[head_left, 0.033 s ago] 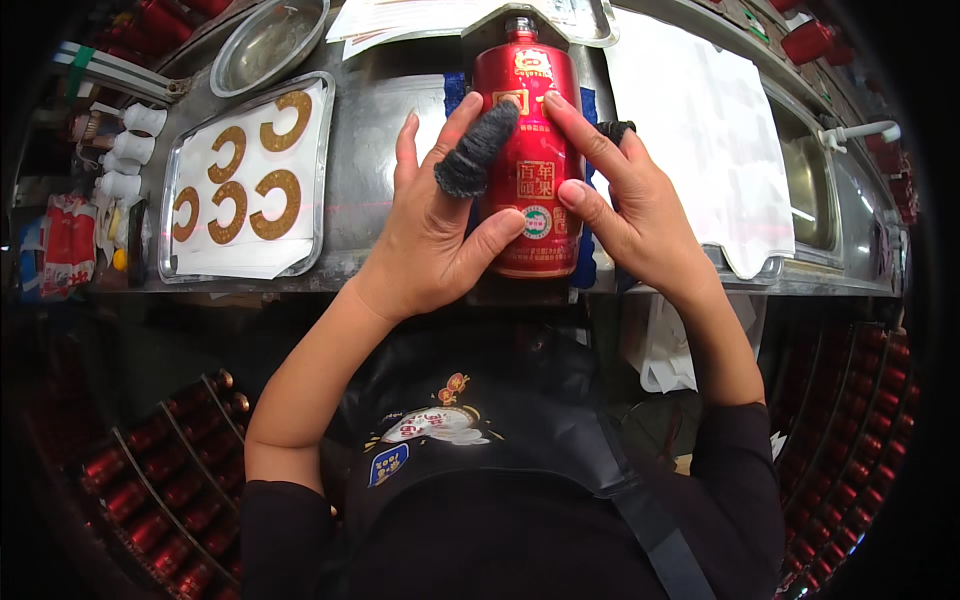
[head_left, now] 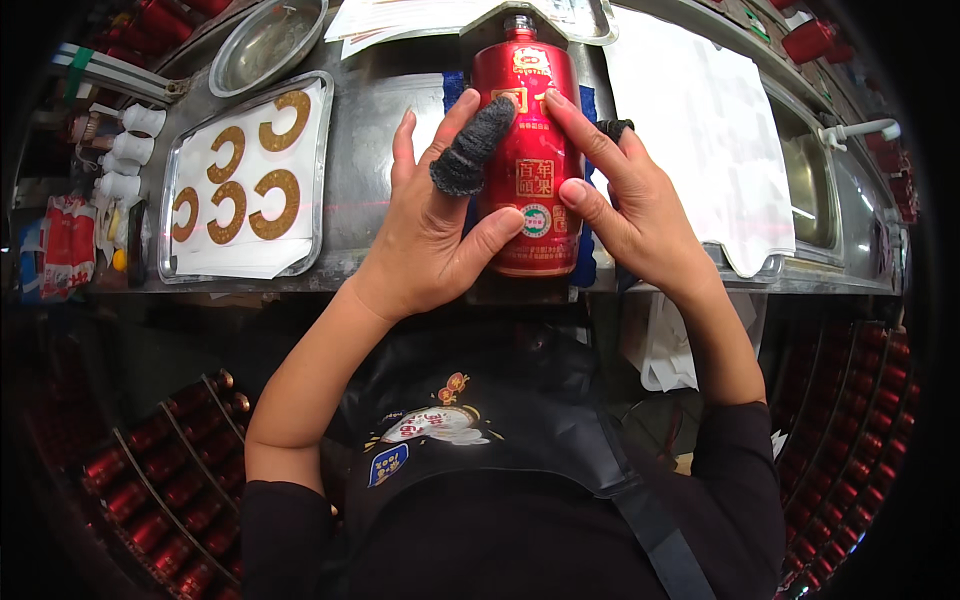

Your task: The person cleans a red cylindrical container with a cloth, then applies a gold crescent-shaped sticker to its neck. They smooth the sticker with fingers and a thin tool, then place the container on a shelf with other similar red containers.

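A red bottle [head_left: 528, 150] with gold markings and a round green-and-white sticker lies on its back on a blue-edged rest [head_left: 588, 230], its dark neck pointing away from me. My left hand [head_left: 425, 220] grips its left side, thumb low on the label and a finger in a black knitted cover [head_left: 473, 150] pressing higher up. From the right, my right hand [head_left: 630, 195] lays its index finger and thumb on the bottle's front. Another black finger cover shows behind that index finger; the rest of those fingers are partly hidden.
To the left, a metal tray [head_left: 320, 180] holds several gold C-shaped labels on white paper. Behind it stands a metal bowl [head_left: 268, 45]. White sheets [head_left: 690, 130] cover the bench at right, before a sink [head_left: 812, 190]. Racks of red bottles [head_left: 165, 490] flank me below.
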Demonstrator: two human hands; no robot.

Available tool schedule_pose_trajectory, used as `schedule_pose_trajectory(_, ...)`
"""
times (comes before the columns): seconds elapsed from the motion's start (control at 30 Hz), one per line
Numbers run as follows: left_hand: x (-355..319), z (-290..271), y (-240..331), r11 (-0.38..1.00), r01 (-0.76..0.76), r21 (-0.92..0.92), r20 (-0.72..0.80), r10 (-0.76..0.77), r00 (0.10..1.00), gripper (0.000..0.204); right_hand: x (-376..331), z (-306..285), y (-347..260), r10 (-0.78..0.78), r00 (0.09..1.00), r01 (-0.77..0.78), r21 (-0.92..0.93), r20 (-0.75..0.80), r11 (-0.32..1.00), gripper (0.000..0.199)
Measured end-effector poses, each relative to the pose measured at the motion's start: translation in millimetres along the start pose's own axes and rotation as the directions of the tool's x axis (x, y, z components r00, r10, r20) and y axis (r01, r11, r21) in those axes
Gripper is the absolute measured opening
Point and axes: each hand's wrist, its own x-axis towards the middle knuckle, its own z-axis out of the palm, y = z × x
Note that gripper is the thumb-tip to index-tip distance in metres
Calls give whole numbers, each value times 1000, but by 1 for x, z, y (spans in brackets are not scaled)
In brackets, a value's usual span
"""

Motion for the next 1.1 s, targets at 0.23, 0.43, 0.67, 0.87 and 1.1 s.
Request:
schedule_pose_trajectory(0.23, -4, -5, -8, 998, -31, -52, -6, 31, 999, 75, -9, 2, 15, -82, 997, 81, 155, 2, 985, 79)
schedule_pose_trajectory(0.43, -8, 0, -12, 998, -3, -57, 19, 4, 1000, 85, -7, 1, 19, -80, 996, 68, 221, 48, 973, 89)
schedule_pose_trajectory(0.67, -4, 1, -16, 985, 33, -172, 15, -30, 999, 85, -6, 3, 15, -111, 994, 111, 205, -11, 973, 92)
schedule_pose_trajectory(0.87, -6, 2, -15, 998, -1, -69, 20, 3, 1000, 87, -5, 7, 12, -106, 994, 105, 222, -9, 969, 92)
schedule_pose_trajectory(1.1, -5, -1, -15, 993, -16, -114, -5, 16, 1000, 86, -8, 5, 17, -59, 998, 50, 277, 24, 960, 92)
